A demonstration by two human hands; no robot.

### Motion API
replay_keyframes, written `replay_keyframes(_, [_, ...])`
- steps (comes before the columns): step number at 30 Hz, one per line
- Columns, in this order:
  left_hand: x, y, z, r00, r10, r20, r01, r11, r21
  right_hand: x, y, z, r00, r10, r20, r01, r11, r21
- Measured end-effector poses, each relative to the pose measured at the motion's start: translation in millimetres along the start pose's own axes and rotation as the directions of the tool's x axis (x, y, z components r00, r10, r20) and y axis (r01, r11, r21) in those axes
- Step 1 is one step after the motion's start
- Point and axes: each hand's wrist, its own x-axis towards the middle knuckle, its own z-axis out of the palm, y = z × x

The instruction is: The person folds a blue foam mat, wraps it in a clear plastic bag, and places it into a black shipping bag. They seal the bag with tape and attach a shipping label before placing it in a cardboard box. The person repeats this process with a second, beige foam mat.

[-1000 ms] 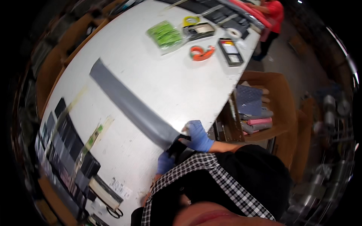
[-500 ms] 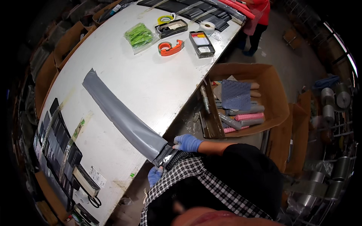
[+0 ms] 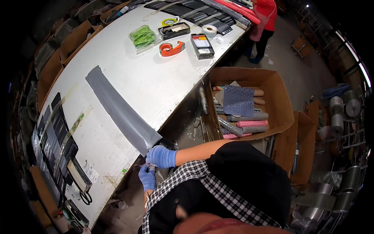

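A long, flat grey plastic-wrapped strip [image 3: 120, 111] lies across the white table, its near end at the front edge. Dark, glossy film [image 3: 169, 143] shows beyond that end, partly covered by my right hand [image 3: 161, 156]. This hand wears a blue knit glove and is closed at the near left corner of the wrapping. Just below, my left hand [image 3: 147, 177], gloved alike, has its fingers pinched together against the right fingertips. Whatever lies between the left fingers is too small to make out.
On the table are an orange tape dispenser [image 3: 172, 49], a bag of green pieces [image 3: 143, 37], small black trays [image 3: 202, 46] and dark flat packages [image 3: 58, 144]. A carton of rolls [image 3: 272, 97] stands right of the table. Another person [image 3: 265, 29] stands at the far end.
My right hand has moved left across the strip's near end to its left corner. My left hand has shifted left and the two hands now meet. The view has shifted slightly.
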Motion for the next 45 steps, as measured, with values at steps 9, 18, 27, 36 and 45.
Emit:
replay_keyframes(9, [-5,0,-5,0.999,-0.027,0.044,0.030,0.998,-0.061,-2,0,22,0.996,-0.017,-0.091,0.014,0.999,-0.031])
replay_keyframes(18, [3,-8,-10,0.997,0.076,0.027,-0.078,0.991,0.110,-5,2,19,0.975,0.032,-0.218,-0.008,0.993,0.114])
replay_keyframes(27, [2,10,-13,0.991,-0.104,0.079,0.104,0.995,0.010,-2,9,24,0.971,-0.098,-0.218,0.088,0.995,-0.054])
replay_keyframes(36, [1,8,-27,0.978,-0.175,0.109,0.161,0.978,0.130,-125,53,-16,0.822,0.362,-0.440,-0.166,0.891,0.423])
replay_keyframes(45, [42,42,-64,0.782,0.615,0.102,-0.482,0.494,0.724,-188,118,34,0.810,0.579,0.090,-0.586,0.801,0.121])
